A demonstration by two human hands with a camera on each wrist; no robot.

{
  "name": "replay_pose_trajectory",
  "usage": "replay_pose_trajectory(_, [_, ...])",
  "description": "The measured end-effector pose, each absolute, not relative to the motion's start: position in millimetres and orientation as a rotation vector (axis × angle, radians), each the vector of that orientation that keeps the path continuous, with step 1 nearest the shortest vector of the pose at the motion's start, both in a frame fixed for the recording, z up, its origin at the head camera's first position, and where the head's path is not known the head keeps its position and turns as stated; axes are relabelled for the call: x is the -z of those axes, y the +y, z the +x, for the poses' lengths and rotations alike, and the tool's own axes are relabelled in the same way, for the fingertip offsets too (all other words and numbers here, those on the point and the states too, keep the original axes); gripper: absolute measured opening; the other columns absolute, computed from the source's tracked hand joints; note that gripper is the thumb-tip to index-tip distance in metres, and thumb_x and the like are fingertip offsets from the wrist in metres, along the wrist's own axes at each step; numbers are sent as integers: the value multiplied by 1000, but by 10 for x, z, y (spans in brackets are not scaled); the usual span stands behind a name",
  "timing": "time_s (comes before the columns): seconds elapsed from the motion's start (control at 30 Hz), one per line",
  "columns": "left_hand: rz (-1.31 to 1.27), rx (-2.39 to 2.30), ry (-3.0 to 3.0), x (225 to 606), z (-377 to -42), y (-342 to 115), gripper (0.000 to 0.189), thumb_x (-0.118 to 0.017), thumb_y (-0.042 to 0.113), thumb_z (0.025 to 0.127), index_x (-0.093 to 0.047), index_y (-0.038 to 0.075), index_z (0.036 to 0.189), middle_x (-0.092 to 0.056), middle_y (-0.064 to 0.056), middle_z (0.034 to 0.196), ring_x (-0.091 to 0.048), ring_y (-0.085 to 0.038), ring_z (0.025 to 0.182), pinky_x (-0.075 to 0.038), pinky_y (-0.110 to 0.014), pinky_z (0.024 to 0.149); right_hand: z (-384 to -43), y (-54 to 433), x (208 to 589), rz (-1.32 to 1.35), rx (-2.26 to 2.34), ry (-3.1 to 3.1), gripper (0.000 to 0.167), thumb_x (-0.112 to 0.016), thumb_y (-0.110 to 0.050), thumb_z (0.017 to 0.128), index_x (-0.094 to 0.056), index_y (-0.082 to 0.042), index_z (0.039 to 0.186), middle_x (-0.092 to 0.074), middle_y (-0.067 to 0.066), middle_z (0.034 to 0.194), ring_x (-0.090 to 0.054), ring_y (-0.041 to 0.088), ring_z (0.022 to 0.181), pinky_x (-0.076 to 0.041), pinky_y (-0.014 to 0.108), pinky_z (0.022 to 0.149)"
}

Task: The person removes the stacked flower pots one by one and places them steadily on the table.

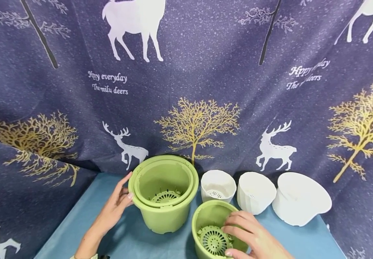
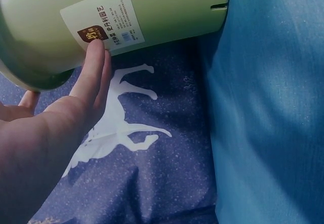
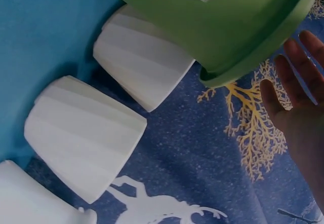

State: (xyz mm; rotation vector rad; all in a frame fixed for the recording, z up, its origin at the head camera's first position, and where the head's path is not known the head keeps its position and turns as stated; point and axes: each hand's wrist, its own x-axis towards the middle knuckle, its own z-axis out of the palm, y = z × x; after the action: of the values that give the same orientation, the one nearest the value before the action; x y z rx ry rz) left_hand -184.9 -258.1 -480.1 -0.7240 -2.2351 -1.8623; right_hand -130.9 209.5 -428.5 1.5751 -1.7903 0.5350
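Note:
A large green flowerpot (image 1: 165, 220) stands left of centre, with a slightly smaller green flowerpot (image 1: 147, 176) nested in it. My left hand (image 1: 115, 208) touches its outside left by the rim. In the left wrist view, a straight finger rests on the pot's printed label (image 2: 119, 24). A smaller green flowerpot (image 1: 206, 216) tilts toward me at front centre, its slotted base (image 1: 214, 240) showing. Over its right rim spreads my right hand (image 1: 254, 230), fingers apart above the opening. The right wrist view shows those fingers (image 3: 289, 77) relaxed beside the rim, holding nothing.
Three white pots stand in a row behind and right: a small one (image 1: 219, 180), a ribbed middle one (image 1: 256, 194) and a wide one (image 1: 298, 201). Blue cloth (image 1: 67, 223) covers the table. A dark deer-print curtain (image 1: 199, 72) hangs close behind the pots.

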Motion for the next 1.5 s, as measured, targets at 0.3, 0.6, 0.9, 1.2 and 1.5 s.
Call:
replay_pose_trajectory(0.3, [-713, 1858, -2246, 4799, -1849, -2578, 67, -46, 4, 114, -14, 15, 172, -60, -27, 121, -71, -16, 109, -60, -28, 97, -1283, 2055, 4093, 1582, -531, -1832, 41, -78, -38, 98, -72, -4, 122, -68, 6, 124, -62, 27, 112, -45, 37, 103])
replay_pose_trajectory(0.6, [-711, 1857, -2242, 4802, -1846, -2570, 67, -45, 4, 114, -14, 13, 172, -60, -28, 122, -71, -16, 109, -60, -28, 97, -1276, 1977, 3921, 1609, -492, -1832, 37, -74, -36, 102, -72, -5, 121, -67, 5, 124, -62, 26, 112, -45, 38, 102])
replay_pose_trajectory(0.9, [-719, 1869, -2232, 4807, -1847, -2566, 67, -45, 3, 114, -13, 12, 172, -60, -29, 122, -71, -16, 109, -60, -28, 97, -1310, 1952, 3808, 1588, -467, -1902, 39, -74, -37, 101, -70, -8, 128, -65, 2, 126, -60, 25, 114, -42, 37, 106])
replay_pose_trajectory(1.2, [-705, 1847, -2243, 4823, -1860, -2574, 67, -46, 4, 114, -15, 15, 172, -61, -27, 121, -71, -16, 108, -61, -29, 96, -1366, 1851, 3668, 1574, -437, -1922, 39, -73, -36, 102, -70, -8, 129, -66, 2, 125, -60, 23, 112, -43, 37, 104])
replay_pose_trajectory(1.5, [-711, 1834, -2240, 4819, -1857, -2576, 66, -46, 3, 113, -15, 13, 172, -61, -27, 119, -71, -16, 108, -61, -28, 95, -1474, 1763, 3602, 1569, -434, -1979, 38, -68, -39, 105, -69, -12, 131, -64, 0, 128, -60, 22, 115, -43, 36, 106])
